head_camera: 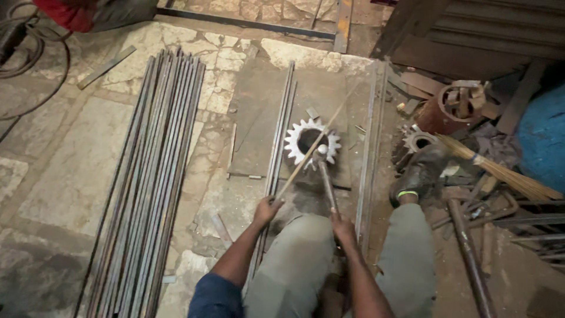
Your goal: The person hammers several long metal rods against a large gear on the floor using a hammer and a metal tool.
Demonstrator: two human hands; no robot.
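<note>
Left hand: the left hand (pixel 268 210) is closed around the near end of a thin rod (pixel 311 150), fingers wrapped on it.
Thin rod: it runs up and to the right from that fist, crossing over the toothed gear (pixel 312 143) and on toward the far edge of the metal sheet (pixel 321 88).
Right hand: the right hand (pixel 342 228) is clenched on the handle of a hammer (pixel 325 174), low on the shaft.
Hammer: its head sits on the near rim of the gear, right where the rod passes over.
Gear: a pale sprocket with an open round centre, lying flat on the dark sheet, ahead of the person's knees.
Beside the gear: a few long flat bars (pixel 276 159) lie just left of it.
Floor left: a big bundle of steel rods (pixel 154 176) stretches over the stone paving.
Right side: the person's shoe (pixel 419 172) rests near a second, smaller gear (pixel 418 139), with a straw broom (pixel 500 172) and scrap iron beyond.
</note>
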